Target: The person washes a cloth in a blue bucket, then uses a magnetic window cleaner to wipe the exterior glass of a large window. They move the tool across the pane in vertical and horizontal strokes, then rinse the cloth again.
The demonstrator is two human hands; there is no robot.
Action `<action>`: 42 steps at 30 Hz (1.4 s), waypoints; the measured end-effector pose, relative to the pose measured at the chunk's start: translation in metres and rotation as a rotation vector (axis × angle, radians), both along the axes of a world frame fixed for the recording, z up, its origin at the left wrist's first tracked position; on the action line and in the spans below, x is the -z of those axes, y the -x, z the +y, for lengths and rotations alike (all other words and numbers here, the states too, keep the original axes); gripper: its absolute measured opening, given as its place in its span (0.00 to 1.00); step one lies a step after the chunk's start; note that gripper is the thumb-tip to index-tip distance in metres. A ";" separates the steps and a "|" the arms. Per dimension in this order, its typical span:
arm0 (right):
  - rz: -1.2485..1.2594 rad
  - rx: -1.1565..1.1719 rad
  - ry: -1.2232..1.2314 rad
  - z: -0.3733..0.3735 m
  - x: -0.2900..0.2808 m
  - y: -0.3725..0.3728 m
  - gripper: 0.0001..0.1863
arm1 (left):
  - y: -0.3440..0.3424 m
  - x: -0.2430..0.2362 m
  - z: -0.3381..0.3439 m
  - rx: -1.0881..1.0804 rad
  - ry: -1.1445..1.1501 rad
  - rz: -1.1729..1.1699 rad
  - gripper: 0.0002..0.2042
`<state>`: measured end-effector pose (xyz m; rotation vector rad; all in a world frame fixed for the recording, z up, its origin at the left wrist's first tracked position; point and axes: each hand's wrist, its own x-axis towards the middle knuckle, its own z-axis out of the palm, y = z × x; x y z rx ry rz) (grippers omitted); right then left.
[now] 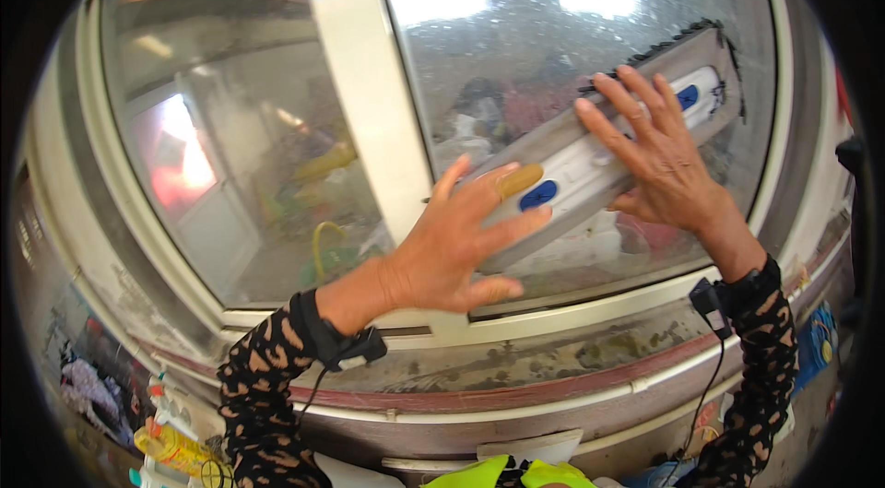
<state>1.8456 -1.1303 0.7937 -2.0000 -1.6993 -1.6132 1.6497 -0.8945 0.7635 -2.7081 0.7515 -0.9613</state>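
A long grey tool with a white central strip, blue oval patches and dark bristly edging lies slanted across the right window pane. My left hand is spread over its lower left part, fingers apart and thumb clear of it; one finger has a yellow covering. Higher up, my right hand grips the tool, fingers over its body and thumb toward the lower edge. Both wrists carry black straps with small devices and cables.
A cream window frame divides the glass. Below runs a stained sill with a reddish strip and white pipe. At lower left are a yellow bottle and patterned cloth; a blue item is at right.
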 end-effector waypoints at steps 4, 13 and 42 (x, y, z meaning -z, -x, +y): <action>0.049 -0.017 0.035 0.007 0.014 -0.001 0.71 | -0.011 0.032 -0.002 -0.239 -0.272 -0.149 0.39; 0.041 -0.097 0.016 0.006 0.004 -0.026 0.68 | -0.033 0.004 -0.010 -0.235 -0.472 -0.330 0.40; 0.238 0.102 -0.090 -0.124 0.084 -0.133 0.69 | -0.130 0.016 -0.095 -0.113 -0.565 -0.094 0.41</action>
